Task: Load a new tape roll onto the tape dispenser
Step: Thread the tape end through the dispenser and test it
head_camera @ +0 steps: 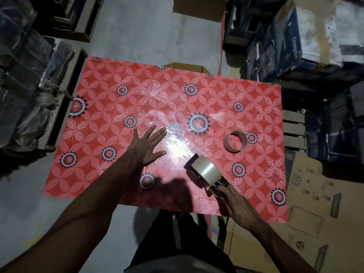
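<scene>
A tape dispenser [213, 185] with a full roll of clear tape [206, 171] mounted on it is held over the near right part of the red flowered table [110, 99]. My right hand [236, 201] grips the dispenser's handle from below. My left hand [146, 147] hovers flat over the table's middle, fingers spread, holding nothing. An empty brown cardboard tape core [236, 141] stands on the table to the right, apart from both hands.
Crumpled clear wrapping [151, 119] and a round label [175, 133] lie near the table's centre. Stacked cartons [295, 46] crowd the right side, wrapped bundles [25, 85] the left. A cardboard box [315, 223] sits at the near right corner.
</scene>
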### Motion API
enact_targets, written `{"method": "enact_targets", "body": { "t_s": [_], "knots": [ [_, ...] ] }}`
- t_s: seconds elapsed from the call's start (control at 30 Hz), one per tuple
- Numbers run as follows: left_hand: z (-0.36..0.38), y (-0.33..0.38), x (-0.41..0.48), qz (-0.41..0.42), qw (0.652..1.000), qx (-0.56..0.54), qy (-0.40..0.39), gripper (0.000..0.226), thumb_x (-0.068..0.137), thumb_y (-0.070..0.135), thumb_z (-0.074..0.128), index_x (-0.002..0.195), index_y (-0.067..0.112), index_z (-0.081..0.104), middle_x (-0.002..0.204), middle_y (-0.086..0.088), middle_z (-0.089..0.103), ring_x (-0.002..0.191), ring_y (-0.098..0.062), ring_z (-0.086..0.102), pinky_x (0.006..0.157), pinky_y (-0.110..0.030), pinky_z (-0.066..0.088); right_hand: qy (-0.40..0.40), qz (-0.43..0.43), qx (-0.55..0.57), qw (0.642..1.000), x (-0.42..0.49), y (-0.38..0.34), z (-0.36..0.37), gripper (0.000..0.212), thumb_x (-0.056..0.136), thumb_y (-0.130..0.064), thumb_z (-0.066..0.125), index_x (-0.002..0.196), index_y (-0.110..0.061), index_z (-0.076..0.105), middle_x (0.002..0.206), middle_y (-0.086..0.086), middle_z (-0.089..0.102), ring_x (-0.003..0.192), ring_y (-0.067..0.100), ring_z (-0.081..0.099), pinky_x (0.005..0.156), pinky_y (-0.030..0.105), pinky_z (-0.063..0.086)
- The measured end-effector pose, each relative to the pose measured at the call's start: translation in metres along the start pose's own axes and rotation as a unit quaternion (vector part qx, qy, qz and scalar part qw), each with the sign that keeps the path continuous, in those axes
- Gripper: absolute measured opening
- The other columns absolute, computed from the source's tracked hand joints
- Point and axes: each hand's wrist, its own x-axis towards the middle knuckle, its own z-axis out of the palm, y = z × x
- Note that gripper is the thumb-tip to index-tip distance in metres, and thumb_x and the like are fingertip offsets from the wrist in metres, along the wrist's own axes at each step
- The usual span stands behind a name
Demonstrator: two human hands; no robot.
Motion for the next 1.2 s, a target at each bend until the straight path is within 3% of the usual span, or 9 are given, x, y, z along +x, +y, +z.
{"method": "enact_targets", "body": {
  "t_s": [0.13, 0.3, 0.4, 0.57, 0.67, 0.77, 0.87, 1.07, 1.2],
  "knots": [
    [0.002, 0.002, 0.003, -0.009, 1.0, 0.01, -0.009, 0.087, 0.095, 0.081, 0.004, 0.164, 0.033, -0.019, 0.17, 0.017, -0.027, 0.162, -0.018, -0.016, 0.115, -0.082, 0.011, 0.003, 0.009, -0.01, 1.0, -0.014, 0.005, 0.005, 0.035, 0.111, -0.043, 0.032, 0.146, -0.045, 0.033, 0.12, -0.013, 0.047, 0.068, 0.009, 0.055, 0.052, 0.025, 0.051],
    [-0.008, 0.023, -0.002, -0.019, 0.997, 0.071, -0.001, 0.085, 0.1, 0.071, 0.011, 0.167, 0.022, -0.009, 0.174, 0.005, -0.015, 0.163, -0.023, -0.01, 0.121, -0.075, 0.0, 0.005, 0.013, -0.037, 0.999, -0.011, -0.003, -0.004, 0.04, 0.11, -0.053, 0.023, 0.148, -0.046, 0.03, 0.118, -0.012, 0.049, 0.058, 0.001, 0.045, 0.046, 0.012, 0.033],
    [-0.005, 0.045, -0.013, 0.04, 0.996, 0.083, 0.006, 0.086, 0.101, 0.07, 0.015, 0.167, 0.018, -0.007, 0.174, -0.001, -0.012, 0.163, -0.023, -0.006, 0.124, -0.069, -0.003, -0.009, 0.024, -0.062, 0.998, -0.01, -0.013, -0.014, 0.044, 0.108, -0.055, 0.019, 0.151, -0.048, 0.023, 0.119, -0.007, 0.052, 0.062, 0.008, 0.053, 0.049, 0.02, 0.042],
    [0.015, 0.075, -0.023, 0.078, 0.996, -0.034, 0.002, 0.094, 0.099, 0.074, 0.026, 0.168, 0.017, -0.004, 0.176, -0.003, -0.011, 0.164, -0.027, 0.0, 0.125, -0.069, 0.009, -0.03, 0.052, -0.107, 0.993, 0.002, -0.052, -0.037, 0.048, 0.106, -0.053, 0.019, 0.153, -0.051, 0.013, 0.105, 0.003, 0.058, 0.068, 0.021, 0.059, 0.059, 0.038, 0.055],
    [0.02, 0.076, -0.025, 0.061, 0.995, -0.075, 0.013, 0.103, 0.094, 0.081, 0.031, 0.168, 0.015, 0.005, 0.176, -0.002, -0.006, 0.163, -0.029, 0.006, 0.119, -0.076, 0.016, -0.028, 0.049, -0.133, 0.99, 0.018, -0.087, -0.057, 0.074, 0.088, -0.063, -0.003, 0.155, -0.042, 0.022, 0.1, 0.014, 0.063, 0.072, 0.029, 0.06, 0.064, 0.041, 0.049],
    [0.011, 0.071, -0.021, 0.035, 0.998, -0.054, -0.01, 0.11, 0.087, 0.087, 0.041, 0.167, 0.018, 0.011, 0.176, -0.002, -0.004, 0.163, -0.031, 0.008, 0.118, -0.077, 0.014, -0.045, 0.042, -0.179, 0.982, 0.039, -0.103, -0.07, 0.063, 0.099, -0.055, 0.016, 0.154, -0.029, 0.033, 0.104, 0.02, 0.069, 0.091, 0.039, 0.07, 0.069, 0.04, 0.043],
    [-0.002, 0.068, -0.019, -0.004, 0.999, -0.035, -0.042, 0.118, 0.081, 0.089, 0.048, 0.168, 0.023, 0.002, 0.177, 0.004, -0.008, 0.163, -0.03, 0.001, 0.12, -0.074, 0.01, -0.072, 0.046, -0.209, 0.974, 0.053, -0.115, -0.077, 0.05, 0.107, -0.051, 0.042, 0.149, -0.024, 0.036, 0.111, 0.018, 0.072, 0.096, 0.038, 0.073, 0.069, 0.039, 0.044],
    [-0.016, 0.081, -0.014, -0.034, 0.999, 0.019, -0.032, 0.127, 0.074, 0.088, 0.06, 0.168, 0.017, 0.011, 0.177, -0.002, 0.007, 0.163, -0.03, -0.001, 0.126, -0.067, 0.006, -0.126, 0.066, -0.258, 0.956, 0.089, -0.145, -0.087, 0.054, 0.105, -0.043, 0.053, 0.149, -0.018, 0.038, 0.122, 0.018, 0.067, 0.104, 0.038, 0.07, 0.07, 0.038, 0.042],
    [-0.015, 0.077, -0.016, -0.051, 0.998, 0.003, -0.026, 0.126, 0.07, 0.09, 0.06, 0.167, 0.025, 0.014, 0.177, 0.004, 0.006, 0.163, -0.031, -0.001, 0.123, -0.072, 0.004, -0.161, 0.089, -0.272, 0.945, 0.11, -0.161, -0.094, 0.05, 0.1, -0.034, 0.06, 0.143, -0.012, 0.046, 0.131, 0.017, 0.061, 0.118, 0.037, 0.065, 0.079, 0.038, 0.044]
  ]
}}
